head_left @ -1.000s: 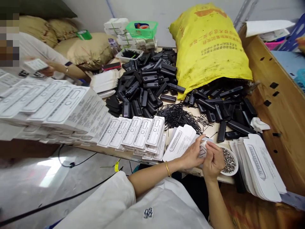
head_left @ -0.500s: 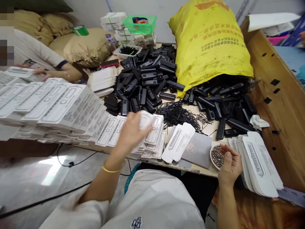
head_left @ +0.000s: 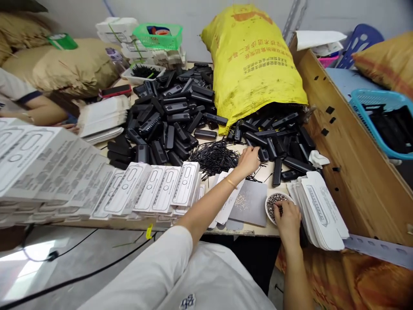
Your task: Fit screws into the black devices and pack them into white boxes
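A: Head view: crowded table [head_left: 258,230], yellow sack [head_left: 254,60] spilling black cases [head_left: 180,112].

B: Hands?

A: Left hand [head_left: 248,160] reaches a black case [head_left: 262,153] beside the pin pile [head_left: 216,157], fingers curled at it; grip unclear. Right hand [head_left: 287,217] pinches in the screw bowl [head_left: 274,202].

B: Risk?

A: Bowl sits at the table edge; a nudge could tip it.

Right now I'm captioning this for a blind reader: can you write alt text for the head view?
A person's left hand reaches to black plastic cases spilling from a yellow sack, while the right hand dips into a small bowl of metal bits. White printed boxes line the table's near edge.
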A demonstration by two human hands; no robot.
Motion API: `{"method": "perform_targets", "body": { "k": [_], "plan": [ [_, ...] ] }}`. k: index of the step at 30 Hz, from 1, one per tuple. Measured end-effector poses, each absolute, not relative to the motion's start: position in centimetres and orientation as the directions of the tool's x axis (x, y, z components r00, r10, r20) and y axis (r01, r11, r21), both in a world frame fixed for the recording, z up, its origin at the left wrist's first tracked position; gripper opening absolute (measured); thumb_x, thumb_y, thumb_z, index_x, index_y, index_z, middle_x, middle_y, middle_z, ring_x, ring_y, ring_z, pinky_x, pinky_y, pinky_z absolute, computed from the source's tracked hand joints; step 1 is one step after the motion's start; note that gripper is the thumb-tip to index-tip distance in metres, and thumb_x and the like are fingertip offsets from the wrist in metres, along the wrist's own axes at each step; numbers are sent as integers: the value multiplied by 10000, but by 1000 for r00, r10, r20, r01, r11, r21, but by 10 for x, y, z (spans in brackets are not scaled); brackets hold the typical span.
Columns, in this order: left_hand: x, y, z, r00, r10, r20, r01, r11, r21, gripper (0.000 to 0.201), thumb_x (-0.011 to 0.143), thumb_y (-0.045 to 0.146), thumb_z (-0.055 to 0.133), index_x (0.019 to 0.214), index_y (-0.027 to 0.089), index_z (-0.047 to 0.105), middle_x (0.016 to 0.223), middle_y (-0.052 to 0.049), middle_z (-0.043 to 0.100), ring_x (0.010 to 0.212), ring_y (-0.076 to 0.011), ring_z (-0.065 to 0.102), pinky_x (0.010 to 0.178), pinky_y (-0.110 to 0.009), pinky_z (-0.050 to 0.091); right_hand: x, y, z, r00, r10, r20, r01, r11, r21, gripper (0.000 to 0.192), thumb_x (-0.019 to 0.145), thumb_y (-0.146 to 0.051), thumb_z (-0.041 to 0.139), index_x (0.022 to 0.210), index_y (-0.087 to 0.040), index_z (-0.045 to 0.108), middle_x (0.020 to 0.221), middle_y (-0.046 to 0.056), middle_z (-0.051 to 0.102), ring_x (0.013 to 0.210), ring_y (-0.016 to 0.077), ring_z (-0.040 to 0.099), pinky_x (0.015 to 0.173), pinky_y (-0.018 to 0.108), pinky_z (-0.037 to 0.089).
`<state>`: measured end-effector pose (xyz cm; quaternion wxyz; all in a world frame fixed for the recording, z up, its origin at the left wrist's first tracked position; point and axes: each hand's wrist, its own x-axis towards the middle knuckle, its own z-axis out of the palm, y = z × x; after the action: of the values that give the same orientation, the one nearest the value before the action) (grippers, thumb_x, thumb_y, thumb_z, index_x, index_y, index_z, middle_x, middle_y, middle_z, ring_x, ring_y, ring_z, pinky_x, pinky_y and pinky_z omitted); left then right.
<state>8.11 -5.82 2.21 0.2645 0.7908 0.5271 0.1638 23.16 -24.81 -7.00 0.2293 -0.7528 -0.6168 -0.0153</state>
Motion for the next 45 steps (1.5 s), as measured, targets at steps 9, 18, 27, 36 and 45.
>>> {"method": "perform_targets", "body": {
  "k": [9, 18, 27, 36, 45],
  "plan": [
    [104, 21, -4, 258, 961, 103, 826, -275, 492, 434, 866, -14, 348, 1169, 140, 617, 1306, -182, 559, 1344, -282, 408, 1153, -510, 199, 231, -254, -53, 411, 876, 251, 740, -160, -653, 220, 858, -361, 504, 790, -194, 629, 799, 71, 669, 750, 219, 548, 718, 363, 396],
    [83, -80, -1, 50, 997, -54, -9, 55, 998, 426, 753, 113, 655, 1158, 162, 529, 1100, -85, 664, 1022, -205, 630, 938, -337, 476, 204, -239, -38, 537, 826, -174, -218, -63, -974, 296, 685, -419, 767, 811, -183, 639, 789, 39, 702, 704, 143, 631, 685, 297, 495],
    [42, -166, -3, 310, 794, -522, -621, 585, 521, 399, 673, 286, 820, 961, 184, 563, 962, -26, 684, 852, -160, 660, 859, -378, 543, 176, -231, -39, 525, 849, -55, -62, -26, -998, 238, 736, -385, 731, 820, -178, 648, 770, 36, 693, 735, 164, 658, 704, 318, 518],
    [43, -169, -11, 351, 751, -559, -648, 626, 434, 385, 694, 279, 821, 959, 180, 560, 946, -29, 681, 874, -171, 674, 907, -414, 547, 162, -234, -34, 454, 810, 371, 546, 76, -834, 134, 912, -284, 537, 839, -199, 612, 805, 31, 657, 787, 165, 622, 747, 316, 494],
    [39, -172, -13, 353, 789, -503, -589, 605, 535, 441, 661, 308, 841, 980, 179, 565, 975, -38, 696, 961, -202, 675, 893, -391, 550, 157, -234, -37, 394, 793, 465, 647, 120, -753, 161, 936, -264, 492, 823, -216, 597, 769, 30, 665, 736, 171, 632, 698, 319, 498]
  ]
}}
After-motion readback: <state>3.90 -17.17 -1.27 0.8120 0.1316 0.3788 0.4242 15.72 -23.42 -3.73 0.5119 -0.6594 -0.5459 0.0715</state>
